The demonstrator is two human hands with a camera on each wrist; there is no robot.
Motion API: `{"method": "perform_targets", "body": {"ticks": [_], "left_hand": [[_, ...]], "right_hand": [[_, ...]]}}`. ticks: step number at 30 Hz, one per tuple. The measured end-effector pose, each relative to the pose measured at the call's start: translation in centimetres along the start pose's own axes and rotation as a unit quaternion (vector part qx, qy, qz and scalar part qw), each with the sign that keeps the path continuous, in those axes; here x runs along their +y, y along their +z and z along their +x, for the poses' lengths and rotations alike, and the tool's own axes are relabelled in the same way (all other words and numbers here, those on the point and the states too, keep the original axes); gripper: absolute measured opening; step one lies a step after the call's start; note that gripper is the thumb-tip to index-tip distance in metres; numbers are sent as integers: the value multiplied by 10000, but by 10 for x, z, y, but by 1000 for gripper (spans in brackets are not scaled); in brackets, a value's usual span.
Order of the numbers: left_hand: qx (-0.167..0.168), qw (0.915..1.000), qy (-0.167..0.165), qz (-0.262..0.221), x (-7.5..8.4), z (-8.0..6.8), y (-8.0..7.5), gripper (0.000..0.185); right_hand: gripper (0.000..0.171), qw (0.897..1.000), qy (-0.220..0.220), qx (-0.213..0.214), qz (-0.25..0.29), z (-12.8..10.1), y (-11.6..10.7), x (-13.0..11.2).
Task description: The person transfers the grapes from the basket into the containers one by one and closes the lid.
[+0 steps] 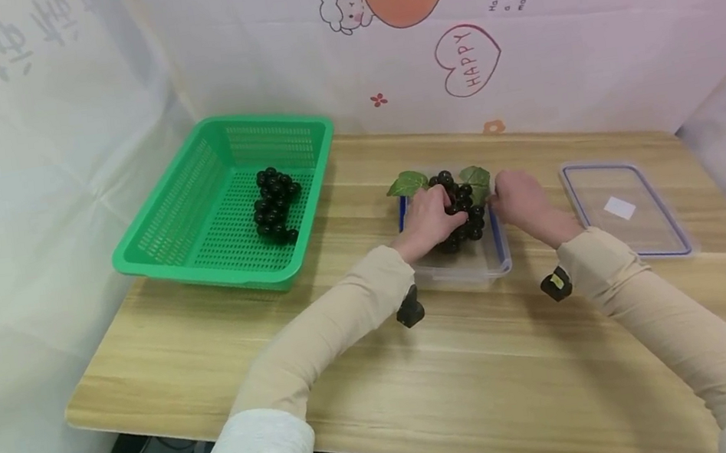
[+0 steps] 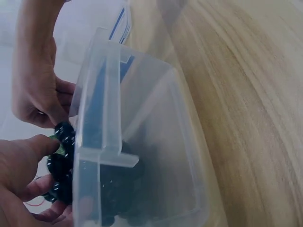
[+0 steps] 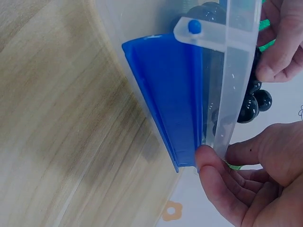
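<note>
A bunch of black grapes (image 1: 467, 221) with green leaves (image 1: 407, 183) lies in a clear plastic container (image 1: 474, 270) with blue clips. From the left, my left hand (image 1: 431, 223) grips the bunch, thumb and fingers spread around its grapes in the left wrist view. At the container's right far corner is my right hand (image 1: 526, 205). Its thumb and index finger pinch the container's rim in the right wrist view, where a blue side clip (image 3: 165, 99) hangs folded down. A leaf (image 1: 477, 183) shows just beside the right hand.
To the left stands a green basket (image 1: 202, 274) holding another bunch of black grapes (image 1: 275, 206). A clear lid (image 1: 654, 216) with a blue seal lies flat on the wooden table (image 1: 466, 367) to the right. Behind the table hangs a printed white cloth (image 1: 283, 52).
</note>
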State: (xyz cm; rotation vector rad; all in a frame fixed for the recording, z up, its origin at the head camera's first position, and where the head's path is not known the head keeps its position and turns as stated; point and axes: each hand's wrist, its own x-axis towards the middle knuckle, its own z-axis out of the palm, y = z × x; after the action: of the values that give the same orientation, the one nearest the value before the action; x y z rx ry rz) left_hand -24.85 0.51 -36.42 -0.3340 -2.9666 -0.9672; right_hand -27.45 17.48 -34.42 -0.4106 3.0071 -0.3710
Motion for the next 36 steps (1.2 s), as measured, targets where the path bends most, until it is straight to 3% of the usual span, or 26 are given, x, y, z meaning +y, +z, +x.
{"method": "perform_targets", "body": {"ticks": [6, 8, 12, 14, 17, 19, 21, 25, 36], "left_hand": [[144, 9998, 55, -114, -4, -1, -22, 29], [152, 9993, -25, -342, -9, -2, -39, 27], [182, 9956, -528, -748, -26, 1, -90, 22], [320, 9952, -773, -508, -40, 3, -117, 24], [482, 9927, -1064, 293, -67, 1, -154, 26], [473, 9877, -1272, 775, -86, -2, -173, 13], [361, 9823, -1545, 999, -106, -6, -186, 12], [132, 9770, -1826, 1094, -130, -3, -195, 33], [-453, 9695, -2114, 1155, -157, 6, -191, 32]], "right_hand": [[33, 10000, -2, 81, 16, 0, 1, 1], [34, 9999, -40, 103, 70, 1, 3, 1], [35, 9997, -73, 187, 148, 1, 2, 3], [35, 9997, -46, 210, 153, 2, 1, 5], [38, 9997, -17, 187, 147, 3, 2, 6], [39, 9998, -36, 136, 170, 4, 3, 5], [41, 9998, -53, 94, 162, 5, 6, 3], [39, 9997, 45, -6, 239, 4, 3, 6], [36, 9992, -96, 14, 387, 0, 2, 6]]}}
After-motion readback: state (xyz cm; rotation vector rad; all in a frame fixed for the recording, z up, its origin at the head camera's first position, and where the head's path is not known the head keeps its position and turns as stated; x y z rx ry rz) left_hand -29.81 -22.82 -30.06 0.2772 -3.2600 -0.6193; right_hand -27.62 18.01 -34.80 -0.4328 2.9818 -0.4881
